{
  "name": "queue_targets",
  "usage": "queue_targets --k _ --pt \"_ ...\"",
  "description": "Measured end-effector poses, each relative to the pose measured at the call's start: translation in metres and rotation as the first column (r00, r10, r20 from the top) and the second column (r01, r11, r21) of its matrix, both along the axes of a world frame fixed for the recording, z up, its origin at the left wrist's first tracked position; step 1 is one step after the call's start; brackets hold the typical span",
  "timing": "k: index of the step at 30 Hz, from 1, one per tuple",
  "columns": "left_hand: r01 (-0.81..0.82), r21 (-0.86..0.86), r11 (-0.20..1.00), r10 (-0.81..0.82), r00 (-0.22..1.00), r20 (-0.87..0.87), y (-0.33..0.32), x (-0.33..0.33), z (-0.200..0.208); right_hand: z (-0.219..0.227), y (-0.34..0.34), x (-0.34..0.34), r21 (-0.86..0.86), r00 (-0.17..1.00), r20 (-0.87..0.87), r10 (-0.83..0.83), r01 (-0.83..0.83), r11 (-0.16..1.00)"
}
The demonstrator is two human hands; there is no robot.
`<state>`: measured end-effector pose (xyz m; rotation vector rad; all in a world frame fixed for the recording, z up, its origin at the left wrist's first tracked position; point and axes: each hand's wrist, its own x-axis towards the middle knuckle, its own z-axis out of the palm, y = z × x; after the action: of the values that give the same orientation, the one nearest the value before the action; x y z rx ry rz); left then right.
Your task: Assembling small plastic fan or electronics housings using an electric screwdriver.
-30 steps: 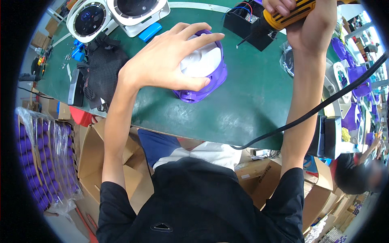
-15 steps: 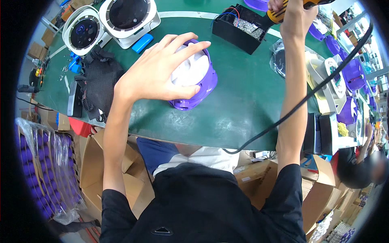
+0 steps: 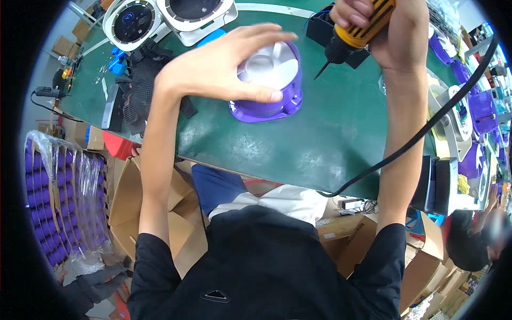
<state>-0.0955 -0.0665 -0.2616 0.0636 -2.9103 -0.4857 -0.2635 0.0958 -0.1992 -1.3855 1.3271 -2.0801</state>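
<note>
A purple plastic housing with a white insert stands on the green table before me. My left hand spans it from the left, thumb across its near wall and fingers stretched over the far rim. How firmly the fingertips press there is hidden. My right hand is wrapped round a yellow and black power screwdriver. Its thin bit points down and left, above the table and apart from the housing.
Behind the screwdriver is a black box. Two white round-faced devices stand at the far left, near a black mesh bag. A black cable crosses the right side. Cardboard boxes sit below the table edge.
My right hand has brought the screwdriver from over the black box toward the housing. The whole view has shifted. My left hand remains around the housing.
</note>
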Motion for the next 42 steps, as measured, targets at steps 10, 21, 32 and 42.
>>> queue_targets --k 10,21,32,42 --pt "-0.089 -0.078 0.993 0.085 0.995 -0.053 0.011 0.0 -0.02 -0.008 -0.011 0.014 0.055 0.99 0.126 0.065 -0.072 0.996" --pt "-0.089 -0.087 0.992 0.081 0.993 -0.087 0.012 0.001 -0.023 -0.008 -0.009 0.017 0.056 0.997 0.057 0.049 -0.052 0.997" --pt "-0.094 -0.056 0.994 0.089 0.993 -0.075 0.015 0.001 -0.019 0.002 -0.006 0.031 0.123 1.0 -0.01 0.022 -0.02 0.992" --pt "-0.079 -0.094 0.992 0.076 0.997 -0.032 0.017 0.003 -0.013 -0.003 -0.007 0.021 0.095 0.998 0.049 0.045 -0.05 0.994"
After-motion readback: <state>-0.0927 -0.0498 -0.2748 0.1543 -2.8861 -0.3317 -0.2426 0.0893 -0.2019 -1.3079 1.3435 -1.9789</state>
